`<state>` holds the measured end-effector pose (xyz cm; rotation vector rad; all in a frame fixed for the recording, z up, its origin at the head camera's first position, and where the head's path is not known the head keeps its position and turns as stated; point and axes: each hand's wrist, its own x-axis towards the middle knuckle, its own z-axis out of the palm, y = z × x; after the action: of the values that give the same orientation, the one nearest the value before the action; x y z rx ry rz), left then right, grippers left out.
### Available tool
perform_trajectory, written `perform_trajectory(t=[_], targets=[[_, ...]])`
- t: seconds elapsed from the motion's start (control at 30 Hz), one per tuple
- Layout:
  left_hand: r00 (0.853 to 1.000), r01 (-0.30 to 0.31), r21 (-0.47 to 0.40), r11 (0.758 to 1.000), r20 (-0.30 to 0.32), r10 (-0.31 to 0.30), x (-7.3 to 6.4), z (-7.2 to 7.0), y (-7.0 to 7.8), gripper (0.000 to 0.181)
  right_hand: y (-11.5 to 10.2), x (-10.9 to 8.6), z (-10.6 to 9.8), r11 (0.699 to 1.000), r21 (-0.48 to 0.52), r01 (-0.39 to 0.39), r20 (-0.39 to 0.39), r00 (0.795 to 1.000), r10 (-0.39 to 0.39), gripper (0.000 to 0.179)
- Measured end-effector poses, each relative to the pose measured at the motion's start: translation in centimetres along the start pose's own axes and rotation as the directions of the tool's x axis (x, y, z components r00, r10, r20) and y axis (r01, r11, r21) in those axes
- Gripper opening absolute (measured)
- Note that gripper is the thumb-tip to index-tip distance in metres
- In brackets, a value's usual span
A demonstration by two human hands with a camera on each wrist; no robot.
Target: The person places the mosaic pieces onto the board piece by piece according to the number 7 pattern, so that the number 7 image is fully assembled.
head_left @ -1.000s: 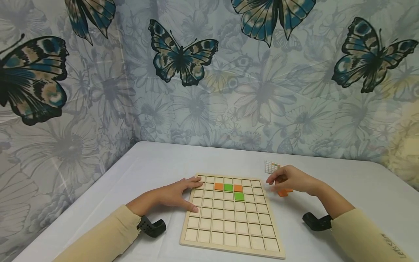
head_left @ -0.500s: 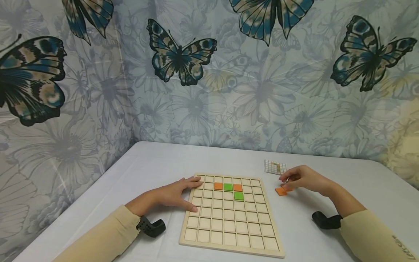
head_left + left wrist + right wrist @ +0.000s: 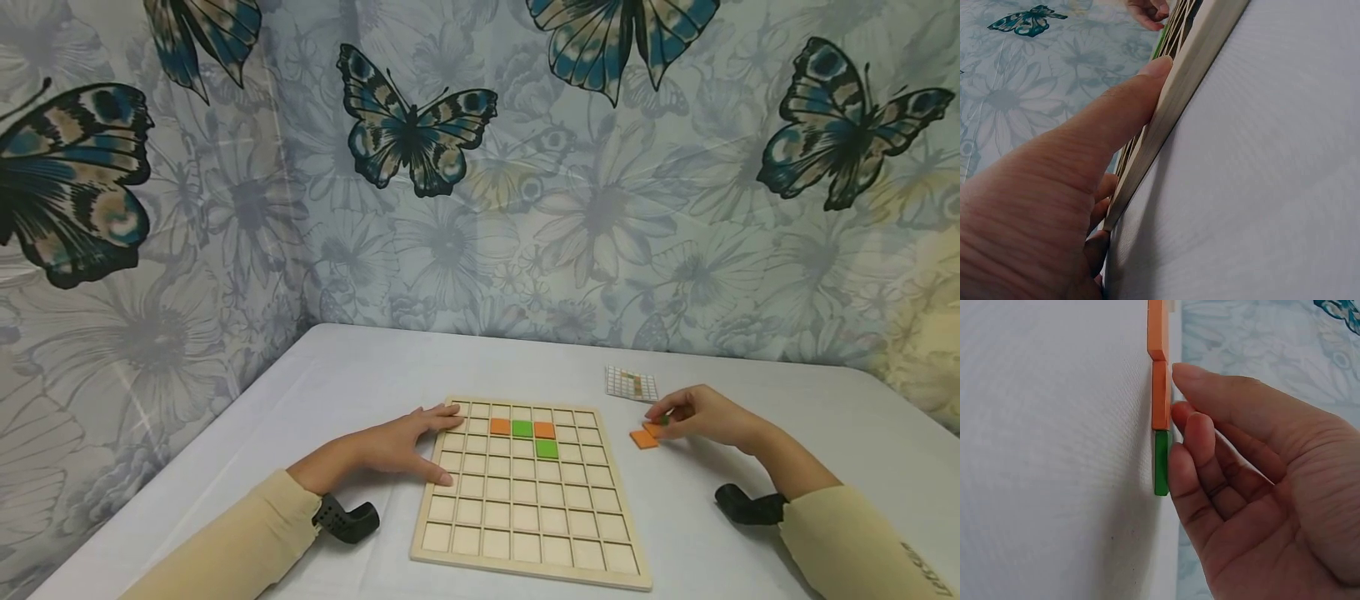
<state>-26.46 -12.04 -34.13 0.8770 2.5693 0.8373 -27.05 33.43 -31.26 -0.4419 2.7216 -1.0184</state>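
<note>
From my remote seat, a pale-blue cloth backdrop with butterflies (image 3: 600, 217) rises behind a white-covered desk (image 3: 420, 362). On it lies a pale wooden grid board (image 3: 525, 518), stiff and fairly light by my judgement, best steadied at its rim. There the person's left hand (image 3: 397, 442) rests, fingers and thumb spread wide along the left edge. The right hand (image 3: 708, 414), fingers bent and narrow, works right of the board, near a small printed grid card (image 3: 630, 383). Beneath its fingertips are flat, square orange tiles (image 3: 642, 438) and a green tile (image 3: 1161, 462), likely light, hard and slippery, easiest pinched by opposite edges; whether one is gripped, I cannot tell.
</note>
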Motion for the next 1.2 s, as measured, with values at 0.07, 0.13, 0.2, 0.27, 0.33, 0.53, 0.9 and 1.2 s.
perform_trajectory(t=[0.07, 0.13, 0.2, 0.27, 0.33, 0.53, 0.9, 1.2], targets=[[1.000, -0.003, -0.004, 1.000, 0.000, 0.003, -0.03, 0.01, 0.07, 0.085, 0.05, -0.01, -0.05, 1.000, -0.010, 0.005, -0.001, 1.000, -0.005, 0.041], [1.000, -0.008, -0.006, 1.000, 0.000, 0.008, -0.05, 0.02, 0.13, 0.085, 0.04, -0.01, -0.09, 1.000, -0.015, 0.009, -0.004, 1.000, -0.009, 0.039], [1.000, -0.013, -0.010, 1.000, 0.001, 0.013, -0.08, 0.01, 0.24, 0.085, 0.01, 0.00, -0.08, 1.000, -0.019, 0.021, -0.005, 1.000, -0.021, 0.037], [1.000, -0.017, -0.012, 1.000, 0.002, 0.017, -0.08, 0.00, 0.28, 0.085, 0.01, 0.04, -0.03, 0.999, -0.021, 0.030, -0.004, 1.000, -0.030, 0.036], [1.000, -0.021, -0.017, 1.000, 0.000, 0.021, -0.09, -0.03, 0.33, 0.085, 0.07, 0.11, -0.01, 0.999, -0.024, 0.045, -0.001, 0.999, -0.045, 0.034], [1.000, -0.017, -0.015, 1.000, -0.002, 0.017, -0.11, 0.04, 0.19, 0.085, 0.35, 0.26, -0.05, 0.996, -0.012, 0.084, 0.014, 0.996, -0.084, 0.033], [1.000, -0.010, -0.021, 1.000, 0.004, 0.010, -0.13, -0.01, 0.41, 0.085, 0.29, 0.13, 0.26, 0.997, -0.031, 0.069, 0.005, 0.998, -0.069, 0.033], [1.000, -0.018, -0.021, 1.000, 0.000, 0.018, -0.09, 0.02, 0.36, 0.085, 0.02, 0.06, 0.52, 0.996, -0.075, 0.055, -0.010, 0.998, -0.056, 0.028]])
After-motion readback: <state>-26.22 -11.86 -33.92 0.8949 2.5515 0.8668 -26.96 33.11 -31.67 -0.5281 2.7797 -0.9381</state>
